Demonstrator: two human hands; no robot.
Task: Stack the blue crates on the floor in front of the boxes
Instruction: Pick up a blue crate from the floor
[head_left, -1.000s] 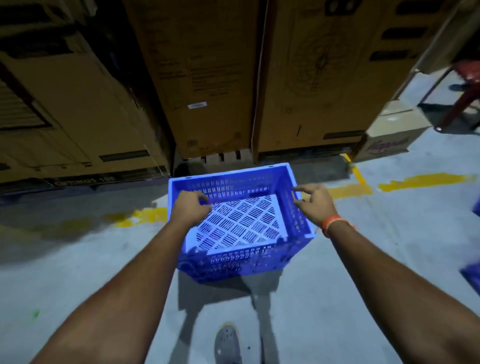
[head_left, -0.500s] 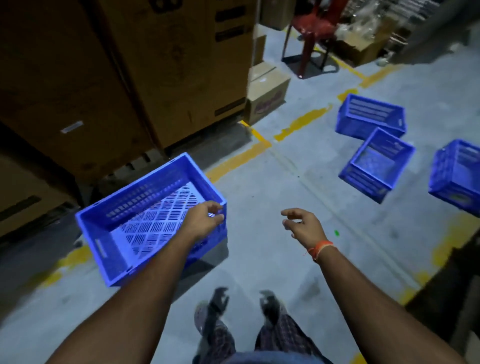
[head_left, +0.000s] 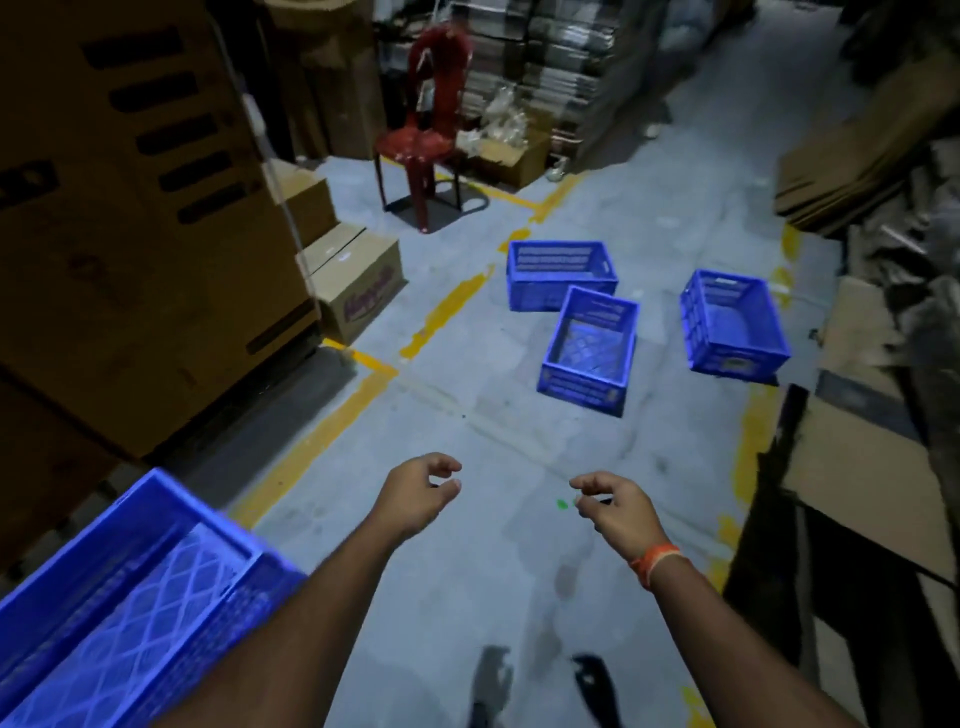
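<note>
Three blue crates wait ahead of you on the grey floor (head_left: 457, 545), and one placed crate (head_left: 130, 597) sits at your lower left in front of the tall cardboard boxes (head_left: 130, 218). Your left hand (head_left: 415, 493) and right hand (head_left: 618, 506) both hang empty out in front, fingers loosely curled and gripping nothing.

Watch the risks from here. The nearest crate (head_left: 589, 351) lies skewed to the aisle with its far end just beside the far crate (head_left: 561, 275); I cannot tell whether they touch, so lifting carelessly may drag the other along. Light is poor, and the loose cardboard sheets (head_left: 872, 457) at your right crowd the walkway, so a turn with a crate in your arms could catch an edge. Setting a crate down misaligned on the placed one would likely leave it tilted.

Relative to your hands, every loose crate is well apart, ahead and slightly right; the right-side crate (head_left: 732, 322) lies farthest right, and the placed one is beside your left forearm.
</note>
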